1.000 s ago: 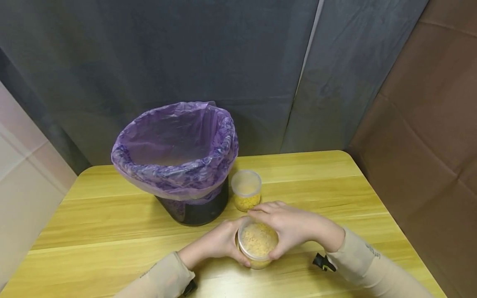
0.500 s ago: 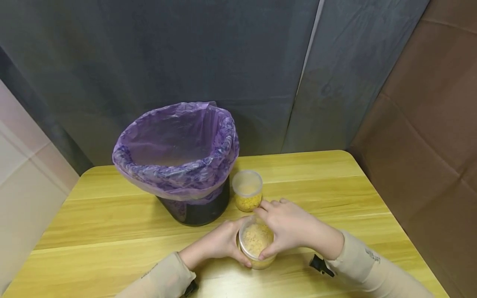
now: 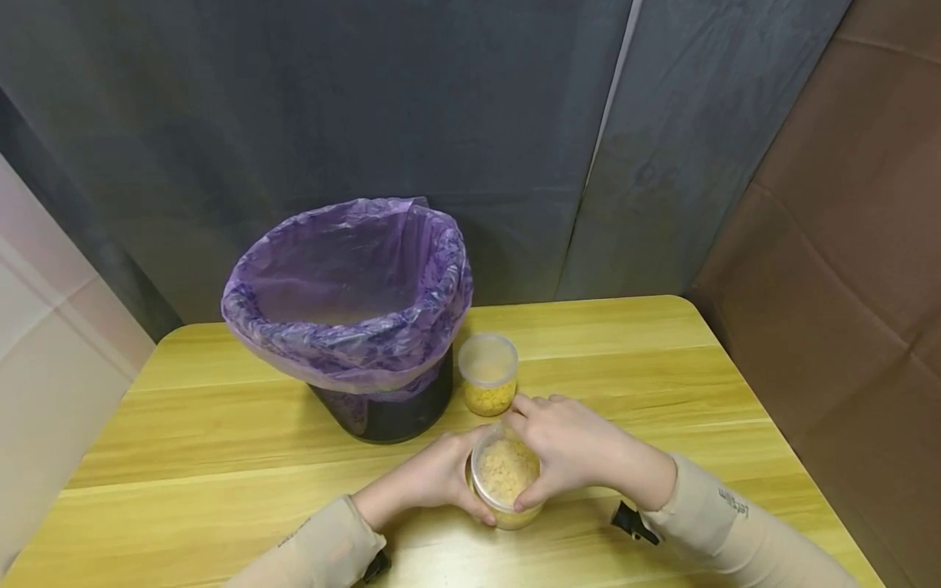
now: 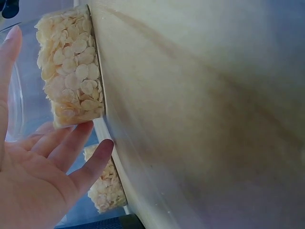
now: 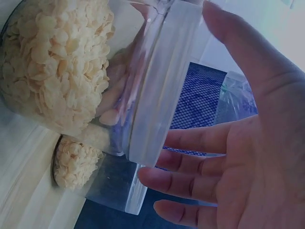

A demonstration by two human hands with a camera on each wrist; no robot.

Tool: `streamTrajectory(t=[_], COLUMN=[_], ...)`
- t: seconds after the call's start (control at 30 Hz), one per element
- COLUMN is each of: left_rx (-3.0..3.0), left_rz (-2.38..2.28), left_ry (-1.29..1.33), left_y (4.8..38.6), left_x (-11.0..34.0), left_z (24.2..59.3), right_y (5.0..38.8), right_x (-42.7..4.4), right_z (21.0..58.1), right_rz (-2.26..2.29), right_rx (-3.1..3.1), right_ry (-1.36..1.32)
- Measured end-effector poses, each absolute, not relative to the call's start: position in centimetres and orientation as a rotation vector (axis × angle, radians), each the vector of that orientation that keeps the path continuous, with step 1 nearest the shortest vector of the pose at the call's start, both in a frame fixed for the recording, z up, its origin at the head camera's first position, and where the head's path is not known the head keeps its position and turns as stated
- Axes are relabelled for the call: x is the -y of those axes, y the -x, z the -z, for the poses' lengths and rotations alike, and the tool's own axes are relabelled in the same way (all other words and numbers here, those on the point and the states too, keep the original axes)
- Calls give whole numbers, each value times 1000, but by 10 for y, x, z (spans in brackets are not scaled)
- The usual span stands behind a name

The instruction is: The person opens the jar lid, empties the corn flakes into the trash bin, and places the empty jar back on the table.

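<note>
A clear plastic jar of pale yellow flakes stands upright on the table near the front, in the head view's lower middle. My left hand grips its side, thumb toward me, with fingers round the far side. Across the translucent lid, my right hand spans thumb to fingers; the thumb touches the lid's rim in the right wrist view. Just behind stands a second jar with similar flakes filling its lower part, near the right fingertips. Whether that jar has a lid on, I cannot tell.
Left of the jars stands a dark mesh trash bin lined with a purple bag folded over its rim. The wood-grain table meets a dark grey curtain at the back. Brown cloth hangs along the right.
My right hand has turned on the lid: its thumb has shifted left and its fingertips right, mostly in the first half second. The left hand keeps its grip, and the jars stay put.
</note>
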State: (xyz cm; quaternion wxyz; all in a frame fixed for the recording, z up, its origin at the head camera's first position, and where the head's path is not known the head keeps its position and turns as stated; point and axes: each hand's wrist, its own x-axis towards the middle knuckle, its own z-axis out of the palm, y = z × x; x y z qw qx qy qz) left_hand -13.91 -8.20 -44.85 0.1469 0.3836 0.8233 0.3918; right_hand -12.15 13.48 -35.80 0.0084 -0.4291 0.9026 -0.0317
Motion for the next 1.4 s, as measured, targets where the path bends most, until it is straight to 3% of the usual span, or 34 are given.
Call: streamTrajectory(t=[1.4], left_rx=[-2380], left_rz=[-1136], left_ry=[-1128], left_y=[139], left_x=[84], left_z=[451], right_y=[126], right_x=[-134], right_z=[356], right_rz=[106], right_rx=[-2680], right_ry=[1413])
